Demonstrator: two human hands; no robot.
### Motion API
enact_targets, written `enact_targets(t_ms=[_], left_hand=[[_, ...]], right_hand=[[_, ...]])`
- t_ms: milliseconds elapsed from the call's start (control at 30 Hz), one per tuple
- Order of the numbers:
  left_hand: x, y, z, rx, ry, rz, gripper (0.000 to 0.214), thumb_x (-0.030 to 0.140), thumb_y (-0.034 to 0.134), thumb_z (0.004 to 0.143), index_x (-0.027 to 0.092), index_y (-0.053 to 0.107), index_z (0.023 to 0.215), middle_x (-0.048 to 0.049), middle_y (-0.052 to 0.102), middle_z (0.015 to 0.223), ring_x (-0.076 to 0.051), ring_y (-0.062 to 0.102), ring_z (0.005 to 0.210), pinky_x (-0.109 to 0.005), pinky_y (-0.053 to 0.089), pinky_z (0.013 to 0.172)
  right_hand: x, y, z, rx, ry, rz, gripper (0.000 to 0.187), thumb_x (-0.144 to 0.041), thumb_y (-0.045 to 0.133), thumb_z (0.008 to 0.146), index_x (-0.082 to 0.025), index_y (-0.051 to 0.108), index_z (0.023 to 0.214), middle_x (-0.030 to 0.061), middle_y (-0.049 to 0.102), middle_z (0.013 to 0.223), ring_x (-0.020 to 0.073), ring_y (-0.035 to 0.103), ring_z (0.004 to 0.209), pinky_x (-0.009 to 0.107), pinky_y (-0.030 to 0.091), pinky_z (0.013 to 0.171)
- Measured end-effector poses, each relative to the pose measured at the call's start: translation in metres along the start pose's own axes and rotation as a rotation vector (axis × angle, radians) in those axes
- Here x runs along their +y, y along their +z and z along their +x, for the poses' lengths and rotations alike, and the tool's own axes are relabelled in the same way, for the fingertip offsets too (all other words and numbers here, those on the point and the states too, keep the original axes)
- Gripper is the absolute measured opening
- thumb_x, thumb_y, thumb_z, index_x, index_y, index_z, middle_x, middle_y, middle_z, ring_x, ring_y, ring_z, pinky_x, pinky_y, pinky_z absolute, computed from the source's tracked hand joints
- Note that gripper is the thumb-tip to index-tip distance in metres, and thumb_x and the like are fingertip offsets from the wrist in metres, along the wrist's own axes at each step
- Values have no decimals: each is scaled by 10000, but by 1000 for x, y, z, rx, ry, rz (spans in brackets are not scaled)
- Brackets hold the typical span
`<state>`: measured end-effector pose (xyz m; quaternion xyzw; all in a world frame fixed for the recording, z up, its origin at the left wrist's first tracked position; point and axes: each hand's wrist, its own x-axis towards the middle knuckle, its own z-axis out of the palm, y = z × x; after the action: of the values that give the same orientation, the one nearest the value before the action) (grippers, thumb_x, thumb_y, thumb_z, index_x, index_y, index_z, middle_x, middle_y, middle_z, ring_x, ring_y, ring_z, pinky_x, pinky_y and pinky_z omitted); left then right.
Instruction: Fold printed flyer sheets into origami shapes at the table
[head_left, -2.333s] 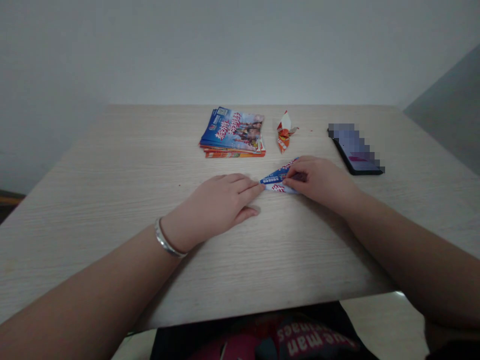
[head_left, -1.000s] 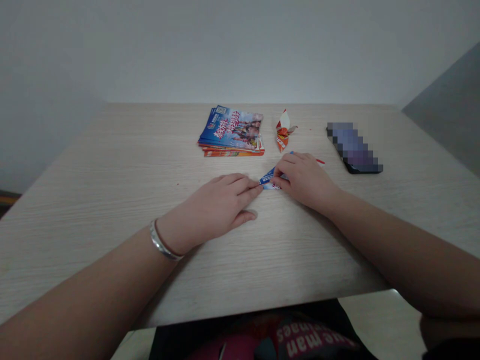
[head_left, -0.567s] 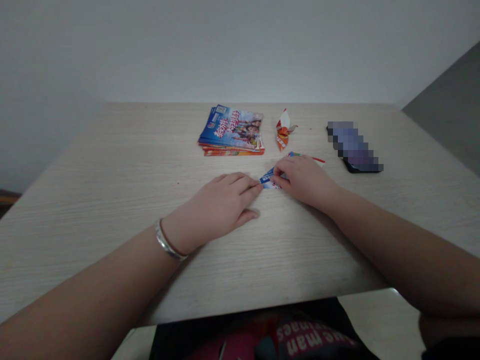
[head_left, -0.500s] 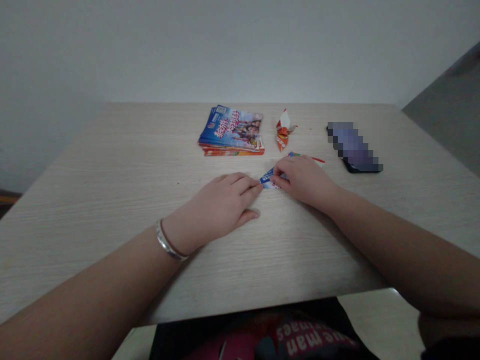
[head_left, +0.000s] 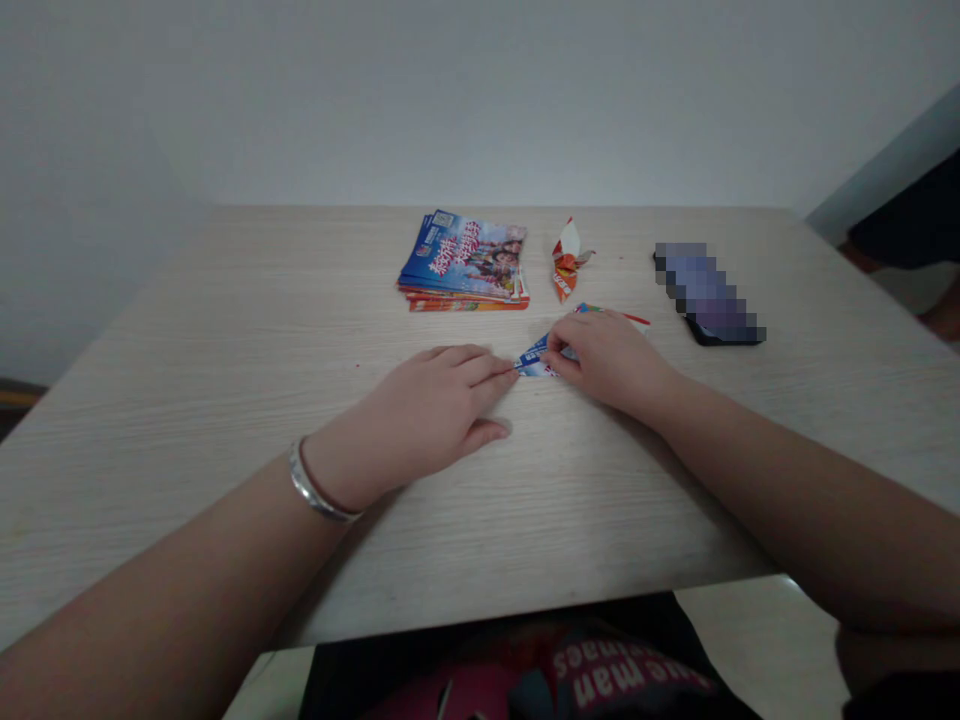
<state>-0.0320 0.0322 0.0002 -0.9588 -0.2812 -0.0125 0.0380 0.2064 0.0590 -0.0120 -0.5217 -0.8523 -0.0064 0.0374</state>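
A folded piece of printed paper [head_left: 534, 354] lies flat on the table, blue and white with a pointed left end and a red edge at right. My right hand [head_left: 604, 355] is bent over it, thumb and forefinger pinched on the paper and hiding its middle. My left hand [head_left: 431, 410] lies flat with fingers stretched out and thumb apart. Its fingertips touch the paper's left point. Just behind the paper stands an orange and white origami figure [head_left: 567, 265] with pointed ends.
A stack of printed leaflets [head_left: 465, 255] sits at the back of the wooden table [head_left: 225, 330]. To the right lies a phone [head_left: 709, 295], its screen blurred out. Beyond the table's right edge part of a person in dark clothing [head_left: 911, 215] shows.
My left hand has slid slightly left along the paper's point. My right hand has stayed in place. Part of a person has come into view at the right edge.
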Motion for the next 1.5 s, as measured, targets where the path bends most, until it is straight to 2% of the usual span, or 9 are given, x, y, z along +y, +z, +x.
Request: enact_targets(t_ms=[100,300,433,900,1300,1500], left_hand=[[-3,-1,-1,-22,15,-8,506,440,503,995,145,514,1407,-123,587,1404,-272,552,1262,-404,423,1092],[-3,2,0,15,19,-20,487,443,502,993,124,550,1358,-152,607,1360,-286,570,1224,-418,458,1045],[-4,1,0,5,20,-23,456,447,496,997,150,556,1338,-129,614,1352,-269,579,1210,-405,453,1047],[-3,2,1,19,32,-28,467,420,516,990,106,570,1332,-163,613,1325,-290,577,1189,-421,475,1024],[4,-3,5,-15,-11,-13,431,414,508,993,114,594,1290,-145,621,1299,-305,582,1169,-446,501,998],[-5,-6,-1,-49,-30,-67,464,455,443,1019,136,589,1323,-123,606,1369,-274,570,1242,-420,450,1082]], right_hand=[[-1,1,-2,10,0,-11,222,-311,515,956,-171,681,906,88,736,963,248,662,944,341,414,803],[-8,3,-4,64,10,-37,280,-378,495,957,-178,682,896,105,736,942,272,664,943,388,417,840],[-9,5,-3,80,19,-45,265,-347,492,952,-188,685,863,102,735,925,269,660,942,407,410,864],[-10,4,-2,64,29,-65,287,-334,471,961,-178,699,884,114,739,958,281,660,965,423,415,869],[-8,2,1,24,44,-41,286,-323,463,955,-168,700,909,113,736,975,275,658,969,392,404,829],[-6,2,-1,9,52,-34,284,-328,466,955,-171,698,907,112,732,982,269,650,972,387,399,833]])
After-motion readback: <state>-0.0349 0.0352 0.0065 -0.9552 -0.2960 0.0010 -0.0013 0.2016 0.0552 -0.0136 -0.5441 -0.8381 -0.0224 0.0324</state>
